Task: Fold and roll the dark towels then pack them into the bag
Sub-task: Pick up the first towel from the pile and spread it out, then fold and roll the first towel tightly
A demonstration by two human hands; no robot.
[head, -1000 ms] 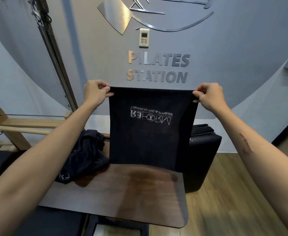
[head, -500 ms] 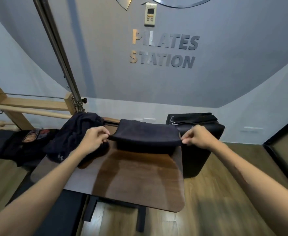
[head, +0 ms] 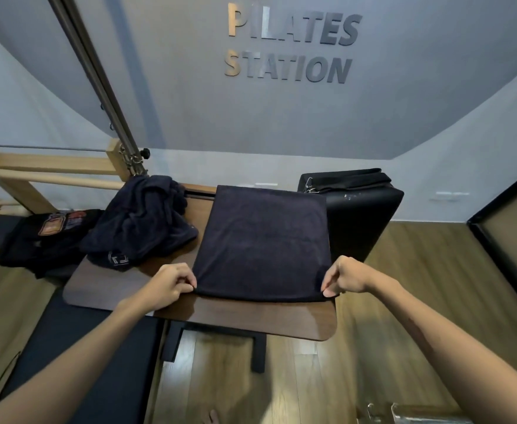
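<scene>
The fold step is in hand: left hand (head: 171, 284) and right hand (head: 344, 276) pinch the near corners of the towel (head: 263, 240) lying flat on the table (head: 251, 319), and next it probably needs rolling toward the far edge.

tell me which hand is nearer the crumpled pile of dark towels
Left. The left hand pinches the flat towel's near corner just below the crumpled pile; the right hand holds the opposite corner.

A grey wall (head: 404, 96) fills the upper frame, bearing metal lettering (head: 291, 45) at top centre. Wood-plank floor (head: 404, 286) spreads lower right. A wooden frame (head: 46, 166) with a metal pole (head: 98, 84) stands left.
</scene>
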